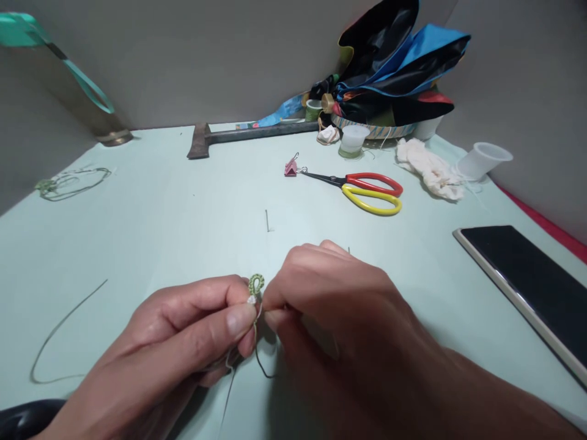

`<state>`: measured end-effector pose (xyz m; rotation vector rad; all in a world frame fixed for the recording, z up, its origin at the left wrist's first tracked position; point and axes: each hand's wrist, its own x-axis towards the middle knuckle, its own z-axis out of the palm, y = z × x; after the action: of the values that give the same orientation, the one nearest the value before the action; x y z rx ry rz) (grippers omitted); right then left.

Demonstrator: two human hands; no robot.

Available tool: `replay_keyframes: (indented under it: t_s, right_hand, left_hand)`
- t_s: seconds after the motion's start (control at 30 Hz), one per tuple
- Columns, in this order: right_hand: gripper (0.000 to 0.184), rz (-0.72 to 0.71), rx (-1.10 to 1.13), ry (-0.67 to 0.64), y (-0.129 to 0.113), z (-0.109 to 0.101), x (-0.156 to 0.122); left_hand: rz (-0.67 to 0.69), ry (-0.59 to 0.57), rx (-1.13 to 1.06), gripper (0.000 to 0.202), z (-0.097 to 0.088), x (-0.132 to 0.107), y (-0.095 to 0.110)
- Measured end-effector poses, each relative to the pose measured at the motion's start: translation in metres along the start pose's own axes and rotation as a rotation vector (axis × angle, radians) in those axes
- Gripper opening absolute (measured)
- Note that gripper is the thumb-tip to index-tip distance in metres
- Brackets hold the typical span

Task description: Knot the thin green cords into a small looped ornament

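Green knotted cord [255, 284] forms a small loop, pinched between the thumb and fingers of the left hand [169, 342] above the tabletop [137, 244], with thin thread [263, 360] trailing below. The right hand [339, 311] is curled closed just beside the loop, its grip hidden. Red-and-yellow scissors [362, 192] and a pink binder clip [290, 167] lie farther off.

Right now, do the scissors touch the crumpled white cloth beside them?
Apart: in the head view, a visible gap separates the scissors from the crumpled white cloth.
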<state>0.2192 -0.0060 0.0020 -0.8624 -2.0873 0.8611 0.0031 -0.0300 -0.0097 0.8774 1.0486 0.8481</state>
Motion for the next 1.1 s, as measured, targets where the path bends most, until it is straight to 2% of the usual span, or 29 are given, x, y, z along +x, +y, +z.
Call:
replay_keyframes:
  t_s: [0.1,0.27,0.43,0.53,0.63,0.8,0.93,1.1]
  right_hand:
    - [0.019,0.053,0.089,-0.019,0.003,-0.003,0.003]
    - [0.022,0.043,0.153,-0.02,0.006,-0.005,0.005]
    - [0.021,0.064,0.147,-0.053,0.007,-0.004,0.004]
    - [0.021,0.046,0.159,-0.029,0.007,-0.003,0.003]
    - [0.019,0.032,0.161,-0.018,0.007,-0.002,0.002]
    - [0.022,0.018,0.125,0.009,0.007,-0.002,0.003]
    - [0.026,0.009,0.084,-0.029,0.006,-0.004,0.002]
    - [0.026,0.02,0.103,-0.046,0.009,-0.002,0.001]
  left_hand:
    - [0.007,-0.008,0.002,0.035,0.0,0.001,-0.001]
    - [0.002,0.001,-0.003,0.036,-0.001,0.001,-0.001]
    - [-0.021,0.02,0.01,0.036,-0.005,-0.001,-0.003]
    - [-0.017,0.008,0.008,0.036,-0.004,-0.001,-0.002]
    - [0.01,0.053,0.01,0.038,-0.004,0.001,-0.004]
    - [-0.084,0.054,0.007,0.038,-0.011,-0.002,-0.013]
    - [-0.048,0.06,0.029,0.039,-0.014,-0.007,-0.016]
    - [-0.029,0.043,0.02,0.043,-0.008,-0.006,-0.01]
